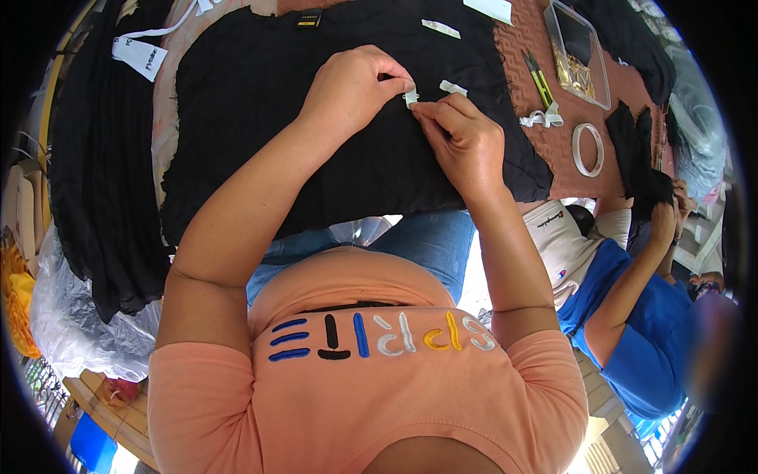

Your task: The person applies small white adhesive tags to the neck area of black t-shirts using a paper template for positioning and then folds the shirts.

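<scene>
On my feed: left hand (pixel 345 85) pinches upper end of small white tape piece (pixel 410 96) between thumb and fingertips. Right hand (pixel 476 141) has thumb and index pressed together at its lower end, pinching it. I see tape piece over black fabric (pixel 339 174), near fabric's far edge. Loose white strip (pixel 453 88) lies just beside, to right. Farther right, I make out yellow-handled thread snips (pixel 540 84), white tape roll (pixel 577 152), clear plastic box (pixel 598 81) holding gold-coloured metal pieces (pixel 575 76).

Small whitish strip (pixel 410 97) partly hidden by person's fingertips (pixel 408 85), details too small to tell; flat white piece (pixel 491 9) cut by top edge; co-worker's head (pixel 712 351) blurred.
</scene>
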Demonstrator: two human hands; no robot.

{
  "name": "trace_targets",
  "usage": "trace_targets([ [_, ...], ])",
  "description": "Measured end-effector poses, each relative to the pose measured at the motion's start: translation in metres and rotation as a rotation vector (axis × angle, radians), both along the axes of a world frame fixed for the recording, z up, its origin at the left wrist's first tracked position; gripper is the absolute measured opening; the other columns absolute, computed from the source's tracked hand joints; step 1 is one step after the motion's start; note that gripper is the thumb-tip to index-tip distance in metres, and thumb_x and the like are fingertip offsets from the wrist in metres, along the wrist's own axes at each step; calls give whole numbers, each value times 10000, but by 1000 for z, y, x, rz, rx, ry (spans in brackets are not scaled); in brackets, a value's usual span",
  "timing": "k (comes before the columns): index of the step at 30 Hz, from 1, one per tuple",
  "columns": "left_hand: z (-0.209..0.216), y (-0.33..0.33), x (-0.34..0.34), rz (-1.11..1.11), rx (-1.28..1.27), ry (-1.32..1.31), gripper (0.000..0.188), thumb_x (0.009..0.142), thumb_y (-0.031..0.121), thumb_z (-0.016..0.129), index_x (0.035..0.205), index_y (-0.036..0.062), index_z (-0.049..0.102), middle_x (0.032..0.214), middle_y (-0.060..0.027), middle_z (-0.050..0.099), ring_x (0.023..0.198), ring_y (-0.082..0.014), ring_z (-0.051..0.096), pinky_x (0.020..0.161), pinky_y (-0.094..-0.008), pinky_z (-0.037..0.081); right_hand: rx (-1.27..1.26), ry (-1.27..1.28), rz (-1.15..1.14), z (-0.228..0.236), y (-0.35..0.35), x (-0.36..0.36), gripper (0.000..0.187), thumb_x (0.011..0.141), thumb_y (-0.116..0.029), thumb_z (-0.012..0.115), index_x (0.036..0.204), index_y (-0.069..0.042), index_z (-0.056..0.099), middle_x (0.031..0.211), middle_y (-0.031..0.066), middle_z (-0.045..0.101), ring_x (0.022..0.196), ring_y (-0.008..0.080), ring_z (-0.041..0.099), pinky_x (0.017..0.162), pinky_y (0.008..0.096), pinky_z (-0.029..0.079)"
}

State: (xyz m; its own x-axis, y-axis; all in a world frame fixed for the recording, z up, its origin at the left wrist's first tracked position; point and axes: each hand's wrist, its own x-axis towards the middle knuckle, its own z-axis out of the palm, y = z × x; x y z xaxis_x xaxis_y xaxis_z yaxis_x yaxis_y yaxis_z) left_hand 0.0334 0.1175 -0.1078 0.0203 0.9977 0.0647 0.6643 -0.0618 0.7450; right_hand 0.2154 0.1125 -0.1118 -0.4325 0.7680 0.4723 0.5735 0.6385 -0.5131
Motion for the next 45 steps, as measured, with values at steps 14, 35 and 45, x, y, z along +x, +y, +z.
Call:
trace_targets([
  [14,-7,-1,1,-25,110,65,151,778,181,732,882,74,719,897,-47,674,792,-195,641,714,-294,509,10,-42,4,2,1,-1,70,768,-127,712,838,-126,703,726,23,585,628,234,614,532,338,483],
  [35,18,-15,-34,-615,380,824,547,850,31,471,1318,305,543,1372,112,517,1341,-197,384,1142,-581,97,161,-473,287,31,14,14,109,756,-144,662,860,-112,670,788,41,570,712,255,624,591,361,508],
  [45,19,-19,-34,-643,370,896,608,853,21,495,1340,385,502,1447,113,428,1377,-219,330,1122,-640,98,-180,-116,108,17,27,13,79,834,-166,636,884,-111,662,842,75,615,772,314,626,652,401,495],
])
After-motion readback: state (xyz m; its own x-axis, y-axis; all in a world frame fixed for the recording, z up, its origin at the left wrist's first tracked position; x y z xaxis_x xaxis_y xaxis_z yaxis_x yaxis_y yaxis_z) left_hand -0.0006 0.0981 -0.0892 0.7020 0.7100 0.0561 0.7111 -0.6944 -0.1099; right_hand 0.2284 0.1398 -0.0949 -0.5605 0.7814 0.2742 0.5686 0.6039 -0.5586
